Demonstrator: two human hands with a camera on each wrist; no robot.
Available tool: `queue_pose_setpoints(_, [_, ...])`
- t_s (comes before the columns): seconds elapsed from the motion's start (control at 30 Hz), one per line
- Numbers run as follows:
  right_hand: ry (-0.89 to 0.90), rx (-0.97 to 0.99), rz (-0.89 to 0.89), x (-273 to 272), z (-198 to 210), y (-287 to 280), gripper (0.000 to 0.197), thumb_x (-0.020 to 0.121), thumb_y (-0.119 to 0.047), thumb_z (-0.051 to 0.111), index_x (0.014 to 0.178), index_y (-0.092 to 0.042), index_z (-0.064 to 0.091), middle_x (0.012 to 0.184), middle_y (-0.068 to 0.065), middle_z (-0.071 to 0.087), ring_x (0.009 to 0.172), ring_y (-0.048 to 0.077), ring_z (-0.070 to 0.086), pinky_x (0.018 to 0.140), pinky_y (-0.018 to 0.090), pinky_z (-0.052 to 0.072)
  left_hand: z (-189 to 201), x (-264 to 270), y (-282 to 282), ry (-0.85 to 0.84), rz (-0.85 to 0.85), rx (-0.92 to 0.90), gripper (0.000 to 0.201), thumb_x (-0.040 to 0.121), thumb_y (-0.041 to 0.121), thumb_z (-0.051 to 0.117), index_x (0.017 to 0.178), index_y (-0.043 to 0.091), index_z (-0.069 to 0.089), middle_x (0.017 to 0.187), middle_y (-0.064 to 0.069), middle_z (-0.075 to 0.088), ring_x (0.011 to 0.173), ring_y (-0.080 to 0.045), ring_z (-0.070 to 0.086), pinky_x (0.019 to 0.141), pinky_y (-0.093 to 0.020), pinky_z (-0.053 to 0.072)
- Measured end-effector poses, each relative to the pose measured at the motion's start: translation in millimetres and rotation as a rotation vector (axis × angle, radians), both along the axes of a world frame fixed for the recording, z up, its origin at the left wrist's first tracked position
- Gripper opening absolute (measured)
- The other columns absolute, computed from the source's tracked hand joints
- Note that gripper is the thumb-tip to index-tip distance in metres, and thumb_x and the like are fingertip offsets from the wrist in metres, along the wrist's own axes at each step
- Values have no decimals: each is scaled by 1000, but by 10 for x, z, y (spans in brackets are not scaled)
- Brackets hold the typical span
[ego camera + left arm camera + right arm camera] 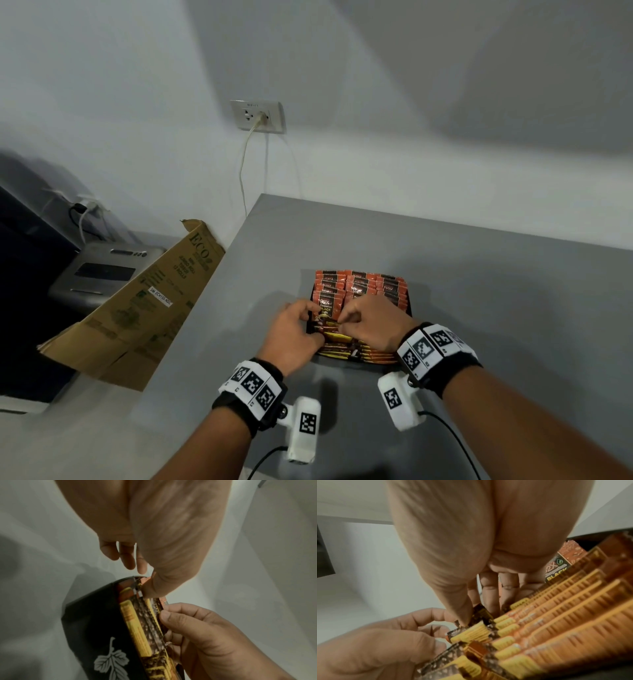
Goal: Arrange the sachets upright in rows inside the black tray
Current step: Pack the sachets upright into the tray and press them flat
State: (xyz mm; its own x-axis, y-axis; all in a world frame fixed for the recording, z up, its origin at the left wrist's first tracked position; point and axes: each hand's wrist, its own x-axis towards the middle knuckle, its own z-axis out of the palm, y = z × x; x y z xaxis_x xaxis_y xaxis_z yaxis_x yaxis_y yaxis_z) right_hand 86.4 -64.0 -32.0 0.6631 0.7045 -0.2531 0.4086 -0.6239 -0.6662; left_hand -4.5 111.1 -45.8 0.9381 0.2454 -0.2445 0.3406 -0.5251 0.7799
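Grey counter against a white wall; black tray on it, sachets standing in rows inside. Looked light, thin, floppy, slick foil: best pinched at the top seam. Left hand and right hand both pinched sachets at the tray's near-left corner.

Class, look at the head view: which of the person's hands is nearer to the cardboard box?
Left. The left hand works at the black tray's left edge, on the side of the cardboard box; the right hand is further right, over the sachets.
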Motion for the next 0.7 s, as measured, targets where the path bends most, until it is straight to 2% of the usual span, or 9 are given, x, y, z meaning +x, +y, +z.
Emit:
queue_pose_setpoints(0.1, [11,12,-3,-38,-6,-3,19,94,-26,66,109,-18,74,105,-7,72,93,3,65,90,25,53,17,42,-12,-45,-96,110,39,78,6,71,106,33,66,106,10,53,104,-14,54,99,-32,48])
queue_pose_setpoints(0.23, [50,35,-38,-64,12,-25,18,90,-28,70,107,-22,74,98,-11,71,86,-1,66,85,23,54,-13,112,-18,-48,-192,260,29,79,10,71,100,30,73,101,8,58,103,-16,52,95,-32,46])
queue_pose_setpoints(0.37, [60,14,-111,-83,66,-112,32,85,-21,70,117,-21,67,108,-10,68,93,-3,60,80,11,46,-85,125,-7,-65,-215,302,19,84,15,69,89,33,70,97,10,61,100,-16,52,92,-35,47])
queue_pose_setpoints(0.43, [56,1,-148,-96,85,-175,31,85,-16,67,116,-19,66,103,-13,63,91,-3,58,77,10,44,-131,120,20,-93,-197,255,16,86,18,66,86,35,66,98,12,64,99,-14,56,90,-36,50])
queue_pose_setpoints(0.5, [46,2,-174,-120,92,-227,25,85,-12,66,110,-20,65,97,-15,60,88,-1,58,78,13,48,-136,106,44,-123,-143,134,16,89,18,64,87,33,66,98,11,66,97,-11,61,86,-35,55])
queue_pose_setpoints(0.57, [43,-5,-180,-154,81,-262,22,86,-12,65,107,-20,65,98,-11,61,90,1,60,81,16,51,-111,79,50,-146,-77,0,19,93,13,62,88,30,66,99,8,68,92,-4,64,80,-28,58])
queue_pose_setpoints(0.63, [35,-9,-184,-184,63,-285,21,87,-14,66,106,-22,66,101,-10,62,91,2,60,79,15,49,-47,46,34,-154,-2,-139,19,96,9,60,90,26,65,99,1,70,85,-5,69,73,-26,60])
queue_pose_setpoints(0.7, [36,19,-208,-188,50,-309,18,86,-16,67,100,-27,65,100,-12,63,90,2,61,77,16,50,-30,42,35,-199,84,-200,17,97,7,58,91,22,64,93,-2,71,77,-4,69,66,-24,58])
